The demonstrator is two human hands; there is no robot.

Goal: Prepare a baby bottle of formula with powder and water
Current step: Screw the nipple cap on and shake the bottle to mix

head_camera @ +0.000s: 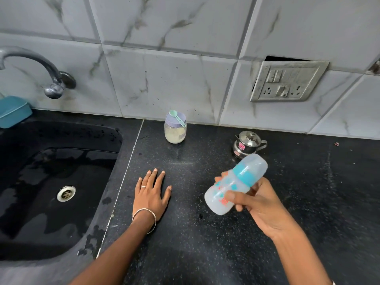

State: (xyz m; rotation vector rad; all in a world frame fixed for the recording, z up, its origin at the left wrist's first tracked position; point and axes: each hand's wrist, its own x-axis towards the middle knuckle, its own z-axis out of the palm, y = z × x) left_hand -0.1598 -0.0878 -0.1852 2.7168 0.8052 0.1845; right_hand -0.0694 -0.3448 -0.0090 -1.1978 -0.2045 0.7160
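Right hand [259, 204] lower right of frame, fingers and thumb wrapped round baby bottle [234, 185] — bottle lifted off black counter [205, 243], tilted, capped end toward upper right. Left hand [151, 193] centre frame, flat on counter, fingers spread, holding nothing. Powder jar [175, 130] upper centre by wall, green scoop [177, 117] lying on lid. Steel pot [247, 146] just beyond bottle — lidded. Sink [30, 212] left, tap [30, 68] upper left.

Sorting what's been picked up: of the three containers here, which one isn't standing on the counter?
The baby bottle: held tilted in the right hand. The powder jar and steel pot stand upright.
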